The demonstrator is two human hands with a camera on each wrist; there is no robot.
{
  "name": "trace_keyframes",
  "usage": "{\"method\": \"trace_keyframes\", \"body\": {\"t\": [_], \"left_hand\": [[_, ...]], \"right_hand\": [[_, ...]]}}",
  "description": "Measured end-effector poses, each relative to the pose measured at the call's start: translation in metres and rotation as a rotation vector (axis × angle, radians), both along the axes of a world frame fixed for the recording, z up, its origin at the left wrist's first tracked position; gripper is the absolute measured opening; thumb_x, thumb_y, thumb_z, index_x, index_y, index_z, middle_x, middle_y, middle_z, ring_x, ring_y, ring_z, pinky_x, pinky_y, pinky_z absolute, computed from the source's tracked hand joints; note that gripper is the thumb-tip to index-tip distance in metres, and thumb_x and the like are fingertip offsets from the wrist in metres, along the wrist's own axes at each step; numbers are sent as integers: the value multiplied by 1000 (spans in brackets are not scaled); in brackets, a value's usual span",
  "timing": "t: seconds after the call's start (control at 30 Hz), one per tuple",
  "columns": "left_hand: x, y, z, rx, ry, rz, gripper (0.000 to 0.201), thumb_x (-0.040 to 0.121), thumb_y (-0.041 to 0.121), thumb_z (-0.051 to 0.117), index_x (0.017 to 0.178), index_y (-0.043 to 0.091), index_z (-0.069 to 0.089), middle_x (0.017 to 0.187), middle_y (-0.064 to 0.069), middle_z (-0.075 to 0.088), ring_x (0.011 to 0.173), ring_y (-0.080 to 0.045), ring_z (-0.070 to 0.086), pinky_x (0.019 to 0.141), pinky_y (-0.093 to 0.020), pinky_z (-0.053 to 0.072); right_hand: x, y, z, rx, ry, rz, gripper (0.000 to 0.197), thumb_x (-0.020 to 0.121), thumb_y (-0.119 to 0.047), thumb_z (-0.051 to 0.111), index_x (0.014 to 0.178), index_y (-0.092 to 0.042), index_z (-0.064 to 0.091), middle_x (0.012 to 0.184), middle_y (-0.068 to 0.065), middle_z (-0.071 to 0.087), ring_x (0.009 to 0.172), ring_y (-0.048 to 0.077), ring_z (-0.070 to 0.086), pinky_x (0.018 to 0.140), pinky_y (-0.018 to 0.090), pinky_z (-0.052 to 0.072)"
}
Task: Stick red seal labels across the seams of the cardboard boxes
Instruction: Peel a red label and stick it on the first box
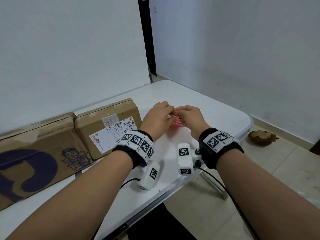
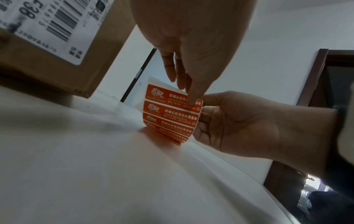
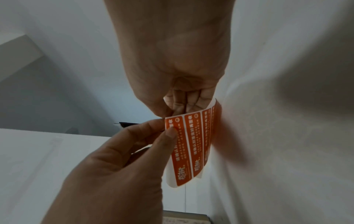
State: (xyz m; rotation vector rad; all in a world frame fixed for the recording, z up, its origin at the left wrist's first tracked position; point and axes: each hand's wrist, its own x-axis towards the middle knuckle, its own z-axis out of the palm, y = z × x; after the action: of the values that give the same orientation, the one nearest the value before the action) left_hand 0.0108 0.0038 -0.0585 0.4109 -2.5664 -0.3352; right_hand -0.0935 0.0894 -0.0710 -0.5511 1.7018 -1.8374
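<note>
A small white sheet of red seal labels (image 1: 177, 122) is held upright just above the table between both hands. My right hand (image 1: 181, 113) grips one short edge of the sheet (image 3: 193, 141), with its fingers (image 3: 184, 106) curled behind the backing. My left hand (image 1: 168, 113) pinches the same end: its thumb (image 3: 171, 133) presses on the outermost label and a finger lies behind. I cannot tell whether that label has lifted from the sheet (image 2: 172, 115). Two cardboard boxes lie to the left, a small one with a shipping label (image 1: 107, 125) and a larger one with blue print (image 1: 34, 156).
The white folding table (image 1: 207, 108) ends at a rounded corner to the right of my hands. A brown lump (image 1: 261, 137) lies on the tiled floor beyond that corner. Cables hang from both wrist cameras over the table's near edge. White walls stand close behind.
</note>
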Motion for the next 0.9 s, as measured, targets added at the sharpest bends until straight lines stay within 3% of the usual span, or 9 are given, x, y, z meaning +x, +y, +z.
{"method": "trace_keyframes", "body": {"t": [0.17, 0.33, 0.4, 0.5, 0.57, 0.63, 0.77, 0.83, 0.9], "left_hand": [[0, 3, 3, -19, -11, -21, 13, 83, 15, 59, 93, 18, 67, 98, -2, 60, 97, -20, 54, 77, -37, 47], [1, 2, 4, 67, -20, -67, 13, 80, 14, 60, 86, 20, 70, 91, -2, 60, 88, -18, 58, 78, -38, 50], [3, 2, 5, 150, -17, -73, 14, 78, 12, 63, 85, 20, 72, 93, -4, 61, 85, -17, 59, 80, -32, 49], [8, 0, 10, 289, -17, -77, 13, 78, 10, 67, 86, 17, 74, 94, -2, 58, 80, -8, 57, 76, -10, 43], [11, -3, 12, 330, -34, -75, 12, 78, 11, 69, 86, 18, 74, 95, -1, 56, 76, -3, 54, 71, -3, 40], [15, -4, 15, 360, -56, -77, 12, 78, 13, 71, 86, 20, 74, 97, -3, 57, 77, -5, 54, 72, -5, 40], [27, -6, 22, 449, -66, -86, 10, 76, 19, 74, 86, 22, 74, 103, -3, 59, 81, -3, 57, 77, -15, 42], [32, -7, 25, 522, -35, -89, 11, 76, 20, 75, 87, 21, 74, 104, -1, 60, 80, -2, 57, 80, -17, 42], [37, -6, 31, 601, 13, -88, 11, 77, 20, 74, 88, 19, 74, 104, -1, 62, 80, -3, 58, 85, -22, 43]], "right_hand": [[0, 3, 2, 11, -18, -14, 17, 84, 5, 52, 88, -9, 61, 64, 2, 55, 31, -1, 47, 41, 14, 39], [-1, -1, 0, 18, -41, -39, 21, 84, 8, 49, 91, -10, 58, 64, 8, 52, 44, 11, 42, 44, 18, 35], [-2, -3, -3, 49, -26, -46, 23, 84, 7, 46, 85, -12, 59, 64, 8, 52, 49, 15, 41, 50, 23, 36], [-3, -7, -8, 126, -1, -40, 35, 84, 5, 38, 72, -16, 64, 72, 12, 58, 62, 24, 47, 63, 32, 41], [-5, -10, -8, 163, -12, -46, 28, 82, -1, 47, 72, -16, 69, 80, 11, 64, 74, 27, 52, 72, 36, 44], [-5, -12, -5, 193, -22, -54, 16, 75, -14, 61, 86, -7, 70, 87, 12, 65, 83, 29, 58, 75, 36, 45], [-6, -11, -5, 213, 41, -20, 20, 87, -4, 51, 104, -7, 62, 92, 7, 58, 76, 20, 55, 59, 23, 39], [-8, -13, -10, 205, 70, -44, 31, 88, 1, 46, 113, -7, 62, 108, 8, 60, 87, 22, 60, 54, 21, 40], [-7, -14, -13, 214, 114, -94, 32, 87, 2, 44, 111, -10, 61, 119, 11, 60, 99, 28, 63, 53, 22, 41]]}}
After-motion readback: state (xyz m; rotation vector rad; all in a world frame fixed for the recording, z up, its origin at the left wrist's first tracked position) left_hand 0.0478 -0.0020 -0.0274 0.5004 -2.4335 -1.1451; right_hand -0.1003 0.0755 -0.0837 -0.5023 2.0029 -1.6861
